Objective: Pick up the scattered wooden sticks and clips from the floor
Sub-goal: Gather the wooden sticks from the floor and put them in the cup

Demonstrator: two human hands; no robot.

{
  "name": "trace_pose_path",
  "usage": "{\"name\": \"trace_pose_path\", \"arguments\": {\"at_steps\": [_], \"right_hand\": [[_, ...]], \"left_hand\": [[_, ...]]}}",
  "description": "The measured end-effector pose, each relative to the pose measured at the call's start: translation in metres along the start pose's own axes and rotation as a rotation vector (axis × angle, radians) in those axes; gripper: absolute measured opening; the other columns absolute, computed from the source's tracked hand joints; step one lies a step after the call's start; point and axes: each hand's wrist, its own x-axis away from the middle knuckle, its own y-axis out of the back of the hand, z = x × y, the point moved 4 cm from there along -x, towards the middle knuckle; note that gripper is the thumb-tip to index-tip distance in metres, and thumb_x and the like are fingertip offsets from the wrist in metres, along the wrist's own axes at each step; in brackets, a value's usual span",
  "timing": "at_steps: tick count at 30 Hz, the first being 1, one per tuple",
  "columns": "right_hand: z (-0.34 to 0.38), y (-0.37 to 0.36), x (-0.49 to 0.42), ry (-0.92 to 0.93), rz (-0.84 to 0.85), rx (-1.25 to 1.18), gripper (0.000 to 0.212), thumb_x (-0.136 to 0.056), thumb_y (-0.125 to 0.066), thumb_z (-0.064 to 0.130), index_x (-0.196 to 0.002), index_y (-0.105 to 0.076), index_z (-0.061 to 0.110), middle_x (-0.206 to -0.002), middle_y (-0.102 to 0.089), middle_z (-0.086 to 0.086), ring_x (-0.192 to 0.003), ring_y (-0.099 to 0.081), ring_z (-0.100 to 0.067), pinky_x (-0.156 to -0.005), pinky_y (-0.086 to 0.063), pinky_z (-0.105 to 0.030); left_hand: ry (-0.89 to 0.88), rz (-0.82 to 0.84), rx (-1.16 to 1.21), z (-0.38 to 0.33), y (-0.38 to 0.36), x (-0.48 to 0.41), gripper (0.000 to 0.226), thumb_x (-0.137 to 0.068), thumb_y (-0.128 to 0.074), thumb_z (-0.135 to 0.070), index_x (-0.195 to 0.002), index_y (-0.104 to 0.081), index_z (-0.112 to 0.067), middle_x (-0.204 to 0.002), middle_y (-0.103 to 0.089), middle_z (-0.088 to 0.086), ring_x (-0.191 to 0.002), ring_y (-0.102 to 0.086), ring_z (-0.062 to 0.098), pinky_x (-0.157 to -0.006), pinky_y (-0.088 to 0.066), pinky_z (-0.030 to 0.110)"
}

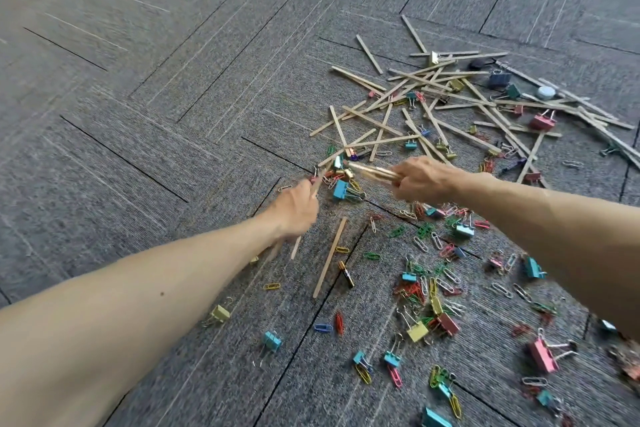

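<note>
Grip: left hand (298,208) pinches one stick (316,185) | right hand (420,180) clutches stick bundle (370,170) | clips (426,288) litter carpet (173,114)

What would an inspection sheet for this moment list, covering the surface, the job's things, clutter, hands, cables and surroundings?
Surface: grey carpet tiles with thin line patterns.
Job's things: wooden sticks lie crisscrossed at upper right. A loose stick lies near the left forearm. Coloured binder clips and paper clips are scattered across the lower right.
Clutter: a white round object and a dark object sit among the sticks; what they are cannot be told.
Hands: the left hand grips a single stick. The right hand grips a bundle of sticks.
Cables: nothing seen.
Surroundings: only carpet in view.
</note>
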Motion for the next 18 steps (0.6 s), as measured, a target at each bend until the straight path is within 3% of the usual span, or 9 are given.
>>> {"name": "trace_pose_path", "arguments": {"at_steps": [3, 7, 12, 15, 18], "right_hand": [[-0.014, 0.007, 0.009, -0.045, 0.017, -0.245, 0.014, -0.098, -0.045, 0.009, -0.085, -0.050, 0.008, -0.074, -0.055, -0.007, -0.059, -0.049, -0.016, -0.049, -0.044, -0.026], [-0.026, 0.005, 0.016, -0.104, 0.083, -0.542, 0.011, -0.093, -0.050, 0.000, -0.103, -0.050, -0.004, -0.072, -0.057, -0.009, -0.057, -0.052, -0.016, -0.050, -0.047, -0.027], [-0.033, 0.013, 0.024, -0.143, 0.001, -0.669, 0.014, -0.097, -0.042, 0.005, -0.087, -0.051, 0.002, -0.066, -0.061, -0.011, -0.049, -0.053, -0.017, -0.044, -0.044, -0.026], [-0.034, 0.018, 0.027, -0.187, -0.058, -0.702, 0.019, -0.097, -0.038, 0.008, -0.082, -0.049, 0.006, -0.059, -0.057, -0.008, -0.044, -0.048, -0.016, -0.039, -0.039, -0.026], [-0.037, 0.021, 0.027, -0.234, -0.115, -0.765, 0.021, -0.096, -0.038, 0.010, -0.077, -0.046, 0.010, -0.053, -0.050, -0.002, -0.037, -0.040, -0.013, -0.034, -0.032, -0.023]], "left_hand": [[0.001, 0.091, -0.052, -0.009, -0.023, 0.007, 0.027, -0.103, -0.045, -0.030, -0.109, -0.050, -0.004, -0.083, -0.051, 0.003, -0.065, -0.047, 0.016, -0.052, -0.036, 0.020], [-0.038, 0.080, -0.120, -0.015, -0.024, 0.008, 0.031, -0.091, -0.066, -0.038, -0.091, -0.060, -0.007, -0.077, -0.060, 0.001, -0.060, -0.052, 0.013, -0.059, -0.052, 0.028], [-0.055, 0.134, -0.163, -0.025, -0.032, 0.008, 0.016, -0.097, -0.056, -0.021, -0.089, -0.061, -0.008, -0.085, -0.064, 0.005, -0.065, -0.059, 0.016, -0.059, -0.054, 0.030], [-0.066, 0.153, -0.138, -0.030, -0.030, 0.008, 0.023, -0.101, -0.043, -0.023, -0.083, -0.051, -0.011, -0.079, -0.053, 0.002, -0.060, -0.046, 0.014, -0.050, -0.041, 0.025], [-0.105, 0.118, 0.044, -0.038, -0.020, 0.005, 0.025, -0.104, -0.033, -0.018, -0.080, -0.039, -0.014, -0.075, -0.040, -0.002, -0.057, -0.034, 0.009, -0.044, -0.030, 0.014]]}}
